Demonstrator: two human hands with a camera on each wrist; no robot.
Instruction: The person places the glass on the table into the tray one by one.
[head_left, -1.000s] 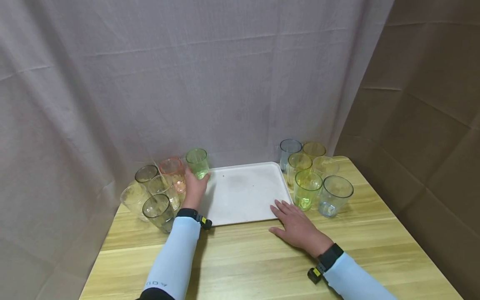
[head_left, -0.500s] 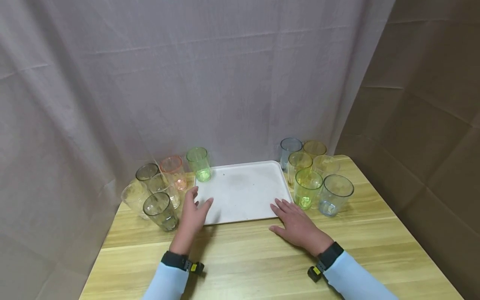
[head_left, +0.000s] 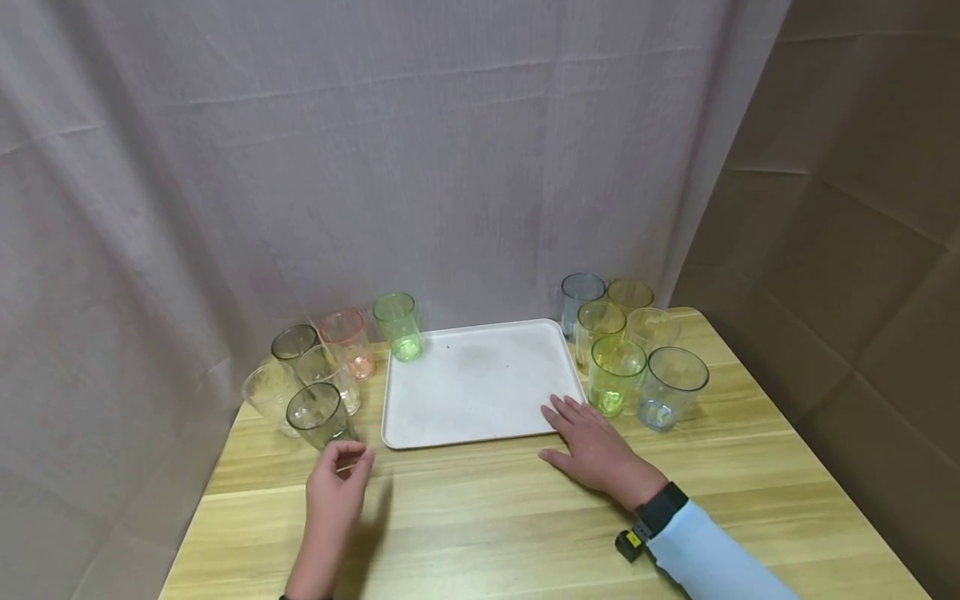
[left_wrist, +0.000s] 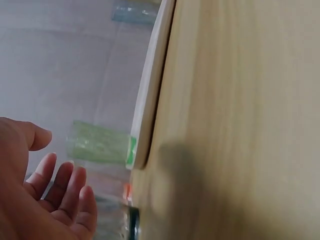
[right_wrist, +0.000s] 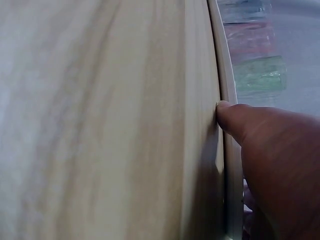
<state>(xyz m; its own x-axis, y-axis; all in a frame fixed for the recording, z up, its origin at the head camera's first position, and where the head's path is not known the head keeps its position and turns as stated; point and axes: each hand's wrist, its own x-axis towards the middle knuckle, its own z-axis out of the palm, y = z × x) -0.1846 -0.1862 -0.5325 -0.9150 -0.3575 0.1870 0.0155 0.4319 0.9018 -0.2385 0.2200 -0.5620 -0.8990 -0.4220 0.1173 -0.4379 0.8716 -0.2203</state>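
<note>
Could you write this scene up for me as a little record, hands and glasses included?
Left hand: holds nothing, fingers loosely curled, near the front dark glass
Right hand: fingers spread at the front right corner of the white tray
On tray, back left: green glass
Left of tray: front dark glass, rear dark glass, red glass, two clear glasses
Right of tray: two blue glasses, two amber glasses, clear glass, lime glass
Surface: wood-patterned table
Backdrop: grey cloth

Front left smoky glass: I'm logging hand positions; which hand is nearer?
Left. The left hand is just in front of the front smoky glass; the right hand is far to its right, at the near right corner of the tray.
</note>
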